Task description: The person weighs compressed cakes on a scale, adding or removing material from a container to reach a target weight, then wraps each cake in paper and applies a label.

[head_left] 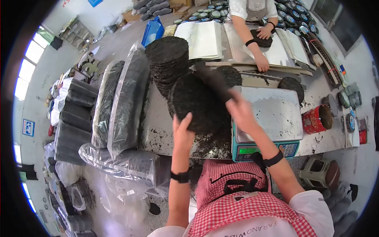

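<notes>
My left hand [183, 132] is closed on the lower edge of a dark, flaky, round seaweed cake [197, 104], thumb on its face. My right hand [241, 114] grips a second dark seaweed piece [214, 81], tilted over the first and smeared by motion. Behind and to the left rises a tall stack of round seaweed cakes [166, 59]. A digital scale [272, 114] with a metal pan stands beside my right hand, small dark crumbs on its pan. More dark flakes [209, 148] lie on the table below my hands.
Plastic-bagged seaweed rolls [128, 102] stand at the left. A red tin [317, 119] sits right of the scale, near a loose round cake [291, 89]. Across the table, a co-worker's hands [262, 33] rest on a dark cake and a board [276, 69]. A stool [316, 172] stands at the right.
</notes>
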Demonstrator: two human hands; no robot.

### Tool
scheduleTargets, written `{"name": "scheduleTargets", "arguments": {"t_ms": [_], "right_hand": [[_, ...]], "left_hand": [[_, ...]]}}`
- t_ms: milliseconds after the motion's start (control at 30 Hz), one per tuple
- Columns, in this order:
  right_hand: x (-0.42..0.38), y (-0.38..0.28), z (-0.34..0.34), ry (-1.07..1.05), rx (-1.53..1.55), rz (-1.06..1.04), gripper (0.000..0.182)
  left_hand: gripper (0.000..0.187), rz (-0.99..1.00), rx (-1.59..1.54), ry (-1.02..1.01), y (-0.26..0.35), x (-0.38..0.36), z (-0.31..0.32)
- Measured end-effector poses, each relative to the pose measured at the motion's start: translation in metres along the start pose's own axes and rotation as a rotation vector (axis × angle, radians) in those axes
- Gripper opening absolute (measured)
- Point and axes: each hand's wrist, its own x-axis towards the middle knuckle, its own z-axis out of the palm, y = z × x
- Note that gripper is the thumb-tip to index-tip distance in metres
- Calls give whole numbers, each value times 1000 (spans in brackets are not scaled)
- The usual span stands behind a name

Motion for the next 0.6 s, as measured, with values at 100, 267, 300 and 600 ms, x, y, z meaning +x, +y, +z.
{"name": "scheduleTargets", "arguments": {"t_ms": [100, 267, 300, 600], "right_hand": [[-4, -1, -49, 339, 415, 314, 40], [-47, 3, -42, 231, 1156, 259, 35], [-54, -10, -37, 118, 1360, 312, 40], [-79, -8, -53, 295, 1153, 415, 48]], "left_hand": [[29, 136, 192, 200, 49, -20, 37], [56, 771, 1321, -197, 14, -24, 101], [62, 769, 1454, -392, 2, -25, 111], [59, 903, 1266, -573, -27, -22, 115]]}}
